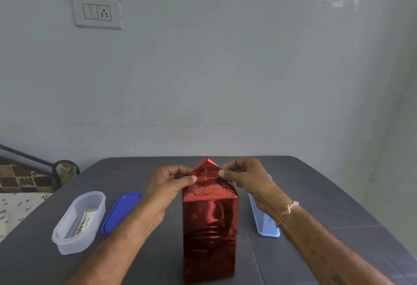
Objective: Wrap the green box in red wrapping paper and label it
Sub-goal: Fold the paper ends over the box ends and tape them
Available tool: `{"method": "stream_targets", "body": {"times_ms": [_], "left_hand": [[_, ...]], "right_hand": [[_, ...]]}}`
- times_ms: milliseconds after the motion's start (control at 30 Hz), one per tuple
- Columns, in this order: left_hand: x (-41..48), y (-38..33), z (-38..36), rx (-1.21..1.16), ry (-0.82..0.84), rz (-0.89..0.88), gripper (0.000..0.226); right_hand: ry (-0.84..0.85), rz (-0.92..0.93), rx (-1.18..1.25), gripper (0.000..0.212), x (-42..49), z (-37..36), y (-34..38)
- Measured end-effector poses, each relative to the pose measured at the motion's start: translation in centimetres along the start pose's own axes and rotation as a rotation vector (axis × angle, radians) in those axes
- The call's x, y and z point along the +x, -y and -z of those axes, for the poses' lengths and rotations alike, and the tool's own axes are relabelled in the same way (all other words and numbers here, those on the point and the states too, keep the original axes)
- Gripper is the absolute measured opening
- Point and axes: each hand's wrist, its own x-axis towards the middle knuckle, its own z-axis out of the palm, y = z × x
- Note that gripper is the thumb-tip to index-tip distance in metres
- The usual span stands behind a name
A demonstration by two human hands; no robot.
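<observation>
A tall box covered in shiny red wrapping paper point(209, 228) stands upright on the dark grey table point(316, 183), close to me in the middle. No green shows; the paper hides the box. At its top the paper is folded into a triangular flap point(206, 167) that points up. My left hand point(168, 185) pinches the flap's left side between thumb and fingers. My right hand point(246, 178) pinches the right side the same way. A thread band sits on my right wrist.
A clear oval plastic container point(79, 221) with a printed item inside lies at the left, its blue lid point(120, 212) beside it. A light blue container point(265, 221) stands right of the box, partly behind my right wrist. A wall rises behind the table.
</observation>
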Motion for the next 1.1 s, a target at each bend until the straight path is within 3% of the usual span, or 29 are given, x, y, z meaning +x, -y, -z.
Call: {"method": "stream_targets", "body": {"times_ms": [533, 1100], "left_hand": [[-0.5, -0.3, 0.8, 0.058, 0.084, 0.023, 0.017], [-1.0, 0.5, 1.4, 0.111, 0.156, -0.136, 0.017]], "right_hand": [[0.002, 0.161, -0.257, 0.013, -1.5, 0.5, 1.1], [0.078, 0.367, -0.553, 0.013, -2.2, 1.1, 1.5]]}}
